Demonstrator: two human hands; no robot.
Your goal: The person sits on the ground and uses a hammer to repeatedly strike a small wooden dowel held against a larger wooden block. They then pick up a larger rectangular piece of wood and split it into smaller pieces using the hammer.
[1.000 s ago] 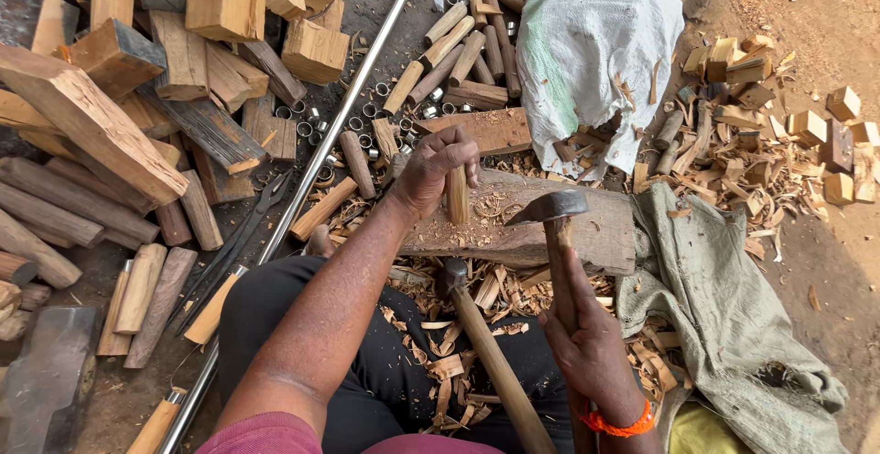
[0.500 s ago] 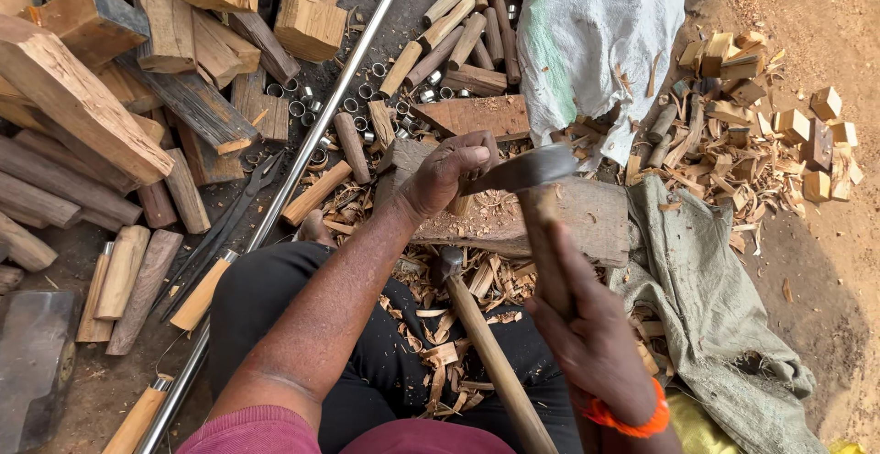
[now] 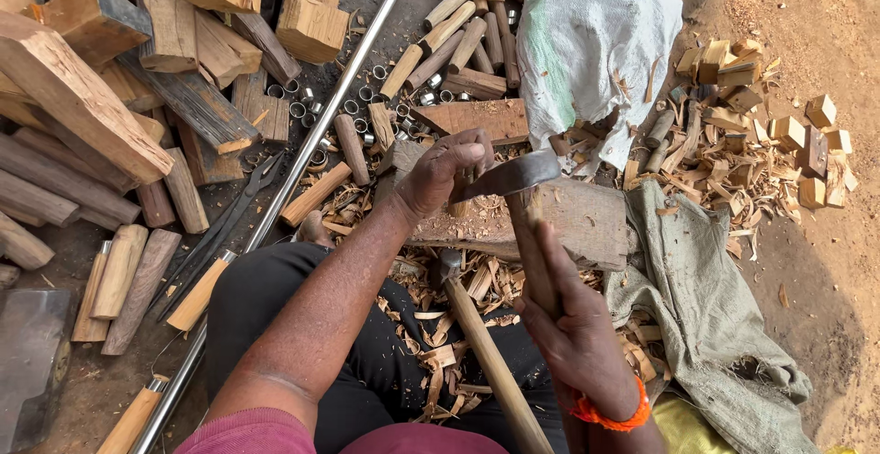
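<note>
Left hand [image 3: 442, 174] pinches upright wooden peg [image 3: 461, 206] on chopping block [image 3: 577, 225]; right hand [image 3: 573, 326] grips adze [image 3: 513, 179], blade just beside left fingers.

steel-headed adze [image 3: 513, 179] over an upright peg [image 3: 461, 204] on the block [image 3: 587, 225].

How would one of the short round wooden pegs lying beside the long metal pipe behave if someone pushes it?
The short round wooden peg would probably roll, since its sides look smooth and cylindrical. It seems stiff and fairly light, being solid wood of modest thickness. The long metal pipe and the small metal rings close by would likely stop it soon.
</note>
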